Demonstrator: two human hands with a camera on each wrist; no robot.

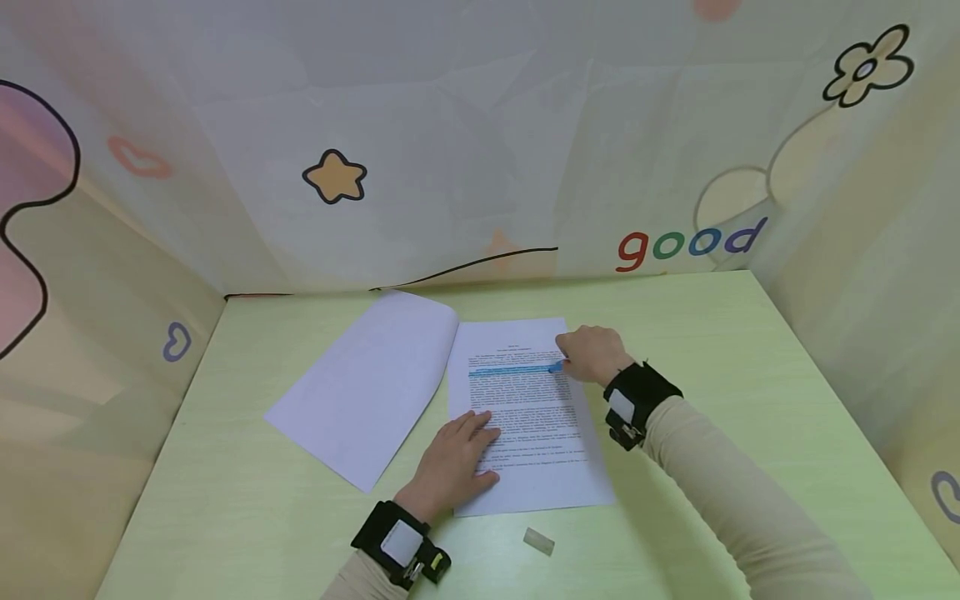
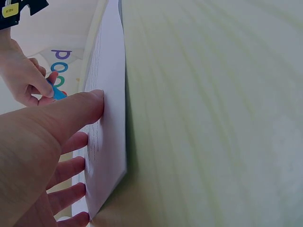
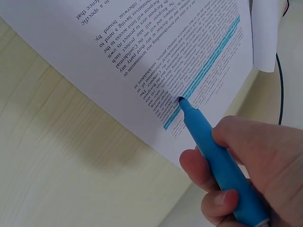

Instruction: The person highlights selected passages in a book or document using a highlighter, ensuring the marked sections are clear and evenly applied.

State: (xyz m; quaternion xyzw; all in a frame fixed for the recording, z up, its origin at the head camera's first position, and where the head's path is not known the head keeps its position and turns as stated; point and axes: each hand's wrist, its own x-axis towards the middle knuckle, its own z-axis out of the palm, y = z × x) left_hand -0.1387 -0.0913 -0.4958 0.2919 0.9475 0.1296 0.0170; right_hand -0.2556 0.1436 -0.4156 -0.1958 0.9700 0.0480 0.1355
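Observation:
A printed sheet (image 1: pixel 525 492) lies on the table, with a blue band (image 1: pixel 510 369) marked across lines near the top of its text. My right hand (image 1: pixel 596 354) pinches a blue highlighter (image 3: pixel 215 161) between thumb and fingers. In the right wrist view, the highlighter's dark tip is at the band, close to the line ends at the page's right side. My left hand (image 1: pixel 452 462) rests on the sheet's lower left part with fingers spread. Its thumb (image 2: pixel 83 109) lies along the paper near the lower edge in the left wrist view.
A blank-faced page (image 1: pixel 367 383) is folded over to the left, its right edge curving up beside the printed sheet. A small greyish rectangular piece (image 1: pixel 539 542) lies on the pale green table (image 1: pixel 735 383) below the sheet. Patterned cloth walls (image 1: pixel 465 150) border the table.

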